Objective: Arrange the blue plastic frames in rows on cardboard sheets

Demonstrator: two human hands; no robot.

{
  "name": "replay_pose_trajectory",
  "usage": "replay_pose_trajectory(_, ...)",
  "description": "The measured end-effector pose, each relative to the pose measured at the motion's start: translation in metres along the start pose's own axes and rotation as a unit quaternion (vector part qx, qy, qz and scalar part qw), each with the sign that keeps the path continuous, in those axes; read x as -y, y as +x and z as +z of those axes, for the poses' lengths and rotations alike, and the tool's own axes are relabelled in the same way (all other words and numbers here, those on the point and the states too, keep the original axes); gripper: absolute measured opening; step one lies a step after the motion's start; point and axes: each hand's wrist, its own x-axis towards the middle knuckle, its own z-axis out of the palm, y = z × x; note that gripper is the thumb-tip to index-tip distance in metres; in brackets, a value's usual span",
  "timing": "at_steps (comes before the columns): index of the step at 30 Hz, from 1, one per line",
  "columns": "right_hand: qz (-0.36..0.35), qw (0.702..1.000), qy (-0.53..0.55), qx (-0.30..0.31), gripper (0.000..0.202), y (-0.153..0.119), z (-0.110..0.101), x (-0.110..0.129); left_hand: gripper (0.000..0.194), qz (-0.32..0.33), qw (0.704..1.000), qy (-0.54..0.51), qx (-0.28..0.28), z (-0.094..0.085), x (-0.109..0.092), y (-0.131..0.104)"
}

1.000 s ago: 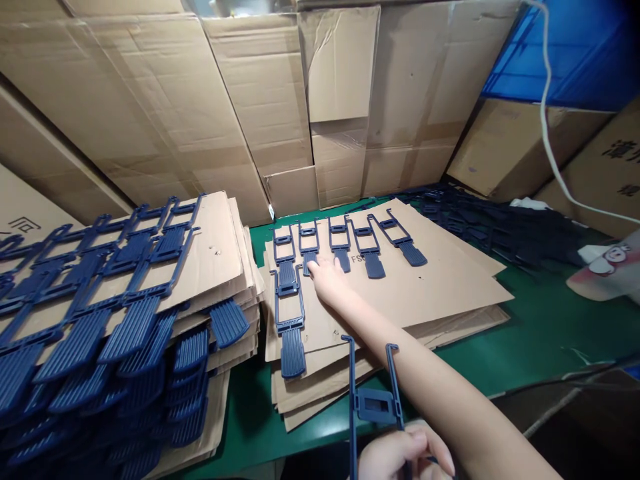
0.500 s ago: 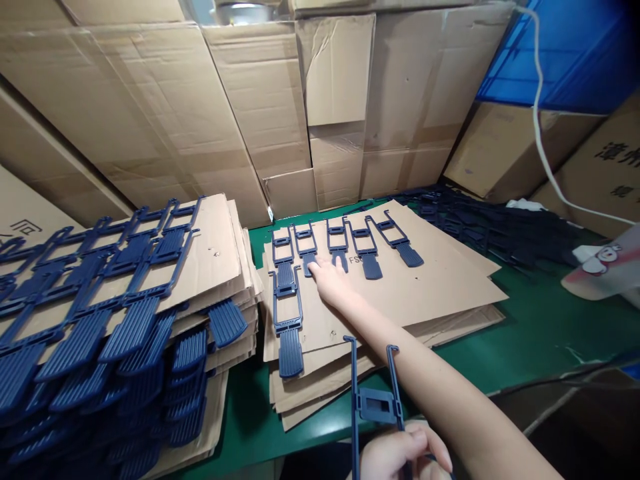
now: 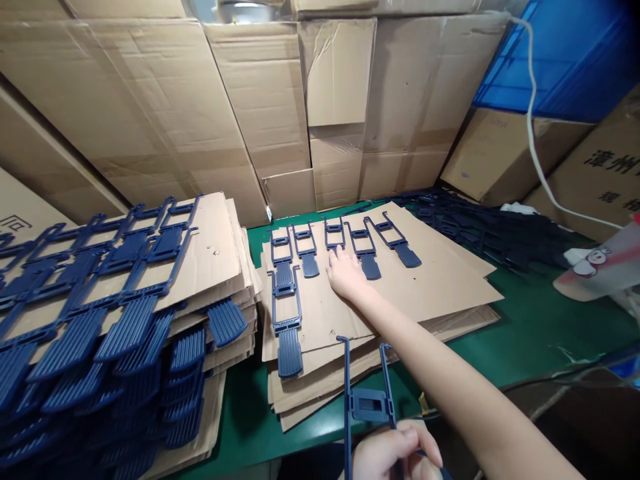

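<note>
My left hand (image 3: 395,453) is closed around a dark blue plastic frame (image 3: 369,404) at the bottom centre, its two hooked arms pointing up. My right hand (image 3: 346,272) reaches across from the right, fingers extended over the lower end of the third frame (image 3: 334,235) in a back row, hiding its ribbed plate. This row lies on a cardboard stack (image 3: 425,287). To the left of my right hand is another frame (image 3: 303,241); two more are to its right. A nearer frame (image 3: 287,327) overlaps the row's leftmost one.
At left, a tall stack of cardboard sheets (image 3: 220,260) bears many blue frames with ribbed plates overhanging its front. Dark parts (image 3: 480,227) are piled at the back right of the green table (image 3: 540,327). Cardboard boxes (image 3: 410,100) wall the back; a white cable (image 3: 534,133) hangs at right.
My right hand has moved right, off the second frame's plate and onto the third frame's lower end. My left hand still holds its frame, slightly further left in view.
</note>
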Motion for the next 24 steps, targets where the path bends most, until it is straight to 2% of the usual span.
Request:
replay_pose_trajectory(3,-0.003,1.000,0.000,0.003,0.052,0.006,0.000,0.003,0.027,0.006,0.999,0.005,0.036,0.000,-0.005,0.001)
replay_pose_trajectory(9,-0.013,1.000,0.000,0.009,0.051,0.012,0.000,0.002,0.026,0.041,0.998,-0.018,0.047,-0.003,-0.003,0.001)
replay_pose_trajectory(14,-0.021,1.000,0.001,0.004,0.051,0.011,0.000,0.000,0.030,0.024,1.000,-0.012,0.012,-0.005,0.000,0.000)
replay_pose_trajectory(20,-0.023,1.000,0.011,0.002,0.051,0.005,0.002,-0.002,0.034,-0.023,0.998,0.051,-0.029,-0.001,-0.006,-0.002)
replay_pose_trajectory(24,-0.019,1.000,0.020,-0.001,0.051,0.000,0.003,-0.001,0.035,-0.040,0.997,0.061,-0.034,0.000,-0.005,-0.001)
